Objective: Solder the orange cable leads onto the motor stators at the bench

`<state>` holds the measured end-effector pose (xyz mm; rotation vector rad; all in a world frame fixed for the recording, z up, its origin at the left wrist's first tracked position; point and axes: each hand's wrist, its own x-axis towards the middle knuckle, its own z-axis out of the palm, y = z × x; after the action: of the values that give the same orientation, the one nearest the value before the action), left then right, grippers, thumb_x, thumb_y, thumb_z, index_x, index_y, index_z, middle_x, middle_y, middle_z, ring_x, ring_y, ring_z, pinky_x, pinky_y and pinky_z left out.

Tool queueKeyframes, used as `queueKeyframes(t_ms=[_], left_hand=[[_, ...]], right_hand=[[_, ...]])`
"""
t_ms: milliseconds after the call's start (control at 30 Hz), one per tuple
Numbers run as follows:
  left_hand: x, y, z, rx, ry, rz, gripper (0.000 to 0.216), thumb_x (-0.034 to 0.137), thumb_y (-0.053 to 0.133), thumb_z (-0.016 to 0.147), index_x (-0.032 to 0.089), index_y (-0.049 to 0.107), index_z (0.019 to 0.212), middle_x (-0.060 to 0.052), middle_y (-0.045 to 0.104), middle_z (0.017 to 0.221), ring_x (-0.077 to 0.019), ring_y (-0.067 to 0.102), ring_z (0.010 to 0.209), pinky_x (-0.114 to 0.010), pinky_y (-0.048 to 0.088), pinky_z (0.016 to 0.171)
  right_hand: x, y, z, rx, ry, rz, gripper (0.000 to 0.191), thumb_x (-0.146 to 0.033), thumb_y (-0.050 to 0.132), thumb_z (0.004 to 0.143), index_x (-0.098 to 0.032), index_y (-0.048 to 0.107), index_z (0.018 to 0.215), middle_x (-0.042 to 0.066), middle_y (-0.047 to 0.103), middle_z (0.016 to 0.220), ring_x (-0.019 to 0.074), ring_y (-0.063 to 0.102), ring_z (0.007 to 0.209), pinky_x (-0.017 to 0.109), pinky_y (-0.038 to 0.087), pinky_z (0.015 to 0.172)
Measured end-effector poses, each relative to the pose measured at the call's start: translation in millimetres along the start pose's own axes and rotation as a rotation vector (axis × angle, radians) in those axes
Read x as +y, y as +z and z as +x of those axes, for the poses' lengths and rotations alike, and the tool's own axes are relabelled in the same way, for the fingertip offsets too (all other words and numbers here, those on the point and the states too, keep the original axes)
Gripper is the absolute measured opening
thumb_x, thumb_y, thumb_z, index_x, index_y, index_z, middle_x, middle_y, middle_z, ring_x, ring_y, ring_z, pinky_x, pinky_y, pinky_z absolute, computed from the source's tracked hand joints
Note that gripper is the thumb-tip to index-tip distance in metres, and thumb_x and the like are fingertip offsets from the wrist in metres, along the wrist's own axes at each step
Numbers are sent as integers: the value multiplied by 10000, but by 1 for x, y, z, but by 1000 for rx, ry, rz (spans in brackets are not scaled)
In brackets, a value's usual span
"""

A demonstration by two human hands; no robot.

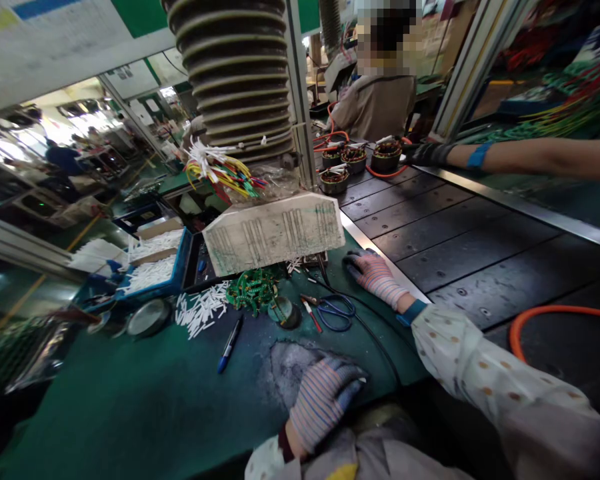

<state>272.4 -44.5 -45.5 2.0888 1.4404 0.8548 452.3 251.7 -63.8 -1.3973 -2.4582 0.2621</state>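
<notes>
My left hand (326, 399), in a striped glove with dark fingers, is over the front edge of the green table. Its fingers are curled together, and a small white tip shows at them; what they hold is mostly hidden. Under and beside it is a worn grey patch (290, 363). My right hand (375, 275), gloved alike, rests by the metal rail at the table's right edge, fingers stretched out and holding nothing visible. Between the hands lie blue-handled scissors (337, 313), a red-and-white pen (312, 317) and a black cable (375, 333). Left of them is a blue marker (229, 345).
White sleeves (203, 310), green wired parts (253, 291) and a small round tin (284, 312) lie behind. A white hood (277, 230) hangs above. Blue bins (155, 270) stand left. On the dark conveyor (455, 247), a co-worker's gloved hand (427, 155) is beside wound stators (386, 155).
</notes>
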Motion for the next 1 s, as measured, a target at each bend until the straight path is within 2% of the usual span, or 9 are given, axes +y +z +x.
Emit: queueKeyframes(t_ms=[233, 433, 633, 1000], left_hand=[[1, -1, 0, 7, 0, -18, 311, 431, 563, 1188, 275, 814, 1283, -53, 856, 1166, -208, 790, 1089, -329, 628, 1038], [1, 0, 0, 17, -6, -19, 332, 459, 558, 1187, 272, 818, 1275, -61, 855, 1156, -214, 792, 1090, -340, 634, 1045], [1, 0, -1, 18, -9, -32, 317, 461, 566, 1185, 282, 811, 1276, -47, 857, 1175, -214, 792, 1100, -335, 636, 1035], [-1, 1, 0, 12, 3, -23, 323, 457, 552, 1190, 285, 808, 1285, -37, 860, 1180, -206, 789, 1105, -333, 625, 1043]], right_hand=[[0, -1, 0, 17, -9, 0, 427, -367, 606, 1050, -199, 841, 1366, 163, 851, 1299, 328, 769, 1110, 425, 551, 1013], [0, 0, 0, 12, -8, -4, 438, -353, 607, 1052, -195, 827, 1397, 165, 824, 1387, 338, 761, 1175, 434, 543, 1069], [1, 1, 1, -12, 14, -23, 439, -381, 578, 1066, -191, 842, 1360, 177, 857, 1229, 340, 762, 1079, 438, 550, 1009], [-2, -3, 0, -44, 29, -38, 454, -384, 570, 1066, -179, 834, 1373, 182, 853, 1235, 347, 761, 1103, 437, 544, 1012]])
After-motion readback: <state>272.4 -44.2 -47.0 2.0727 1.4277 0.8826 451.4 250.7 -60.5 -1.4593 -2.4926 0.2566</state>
